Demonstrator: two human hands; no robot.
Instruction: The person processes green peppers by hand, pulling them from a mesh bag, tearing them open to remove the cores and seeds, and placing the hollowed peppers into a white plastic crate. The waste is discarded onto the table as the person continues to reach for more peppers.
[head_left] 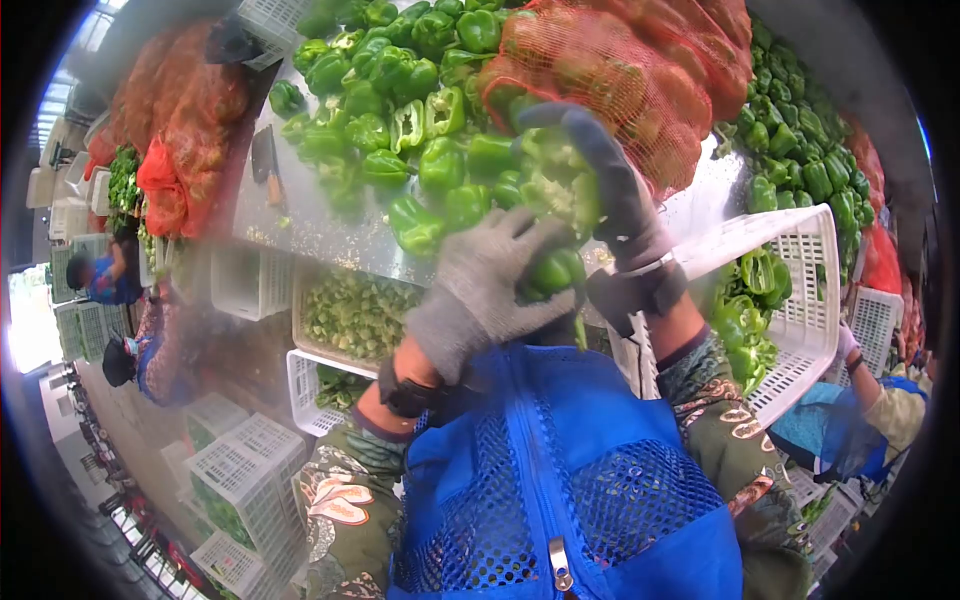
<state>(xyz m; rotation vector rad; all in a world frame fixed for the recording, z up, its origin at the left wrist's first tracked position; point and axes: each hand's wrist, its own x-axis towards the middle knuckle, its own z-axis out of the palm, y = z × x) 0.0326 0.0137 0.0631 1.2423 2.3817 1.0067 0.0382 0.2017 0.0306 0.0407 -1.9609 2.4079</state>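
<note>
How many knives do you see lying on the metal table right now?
1: a cleaver lies on the metal table, left of the green bell peppers in the picture. Others may be hidden under the pile or the red mesh sack.

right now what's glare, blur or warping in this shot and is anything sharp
In the head view, wide-angle distortion curves the room toward black corners; also in the head view, the opening at the left edge is blown out; the cut pepper by the right hand looks soft and hazy there, while the zip pull in the head view reads fairly crisp.
</note>
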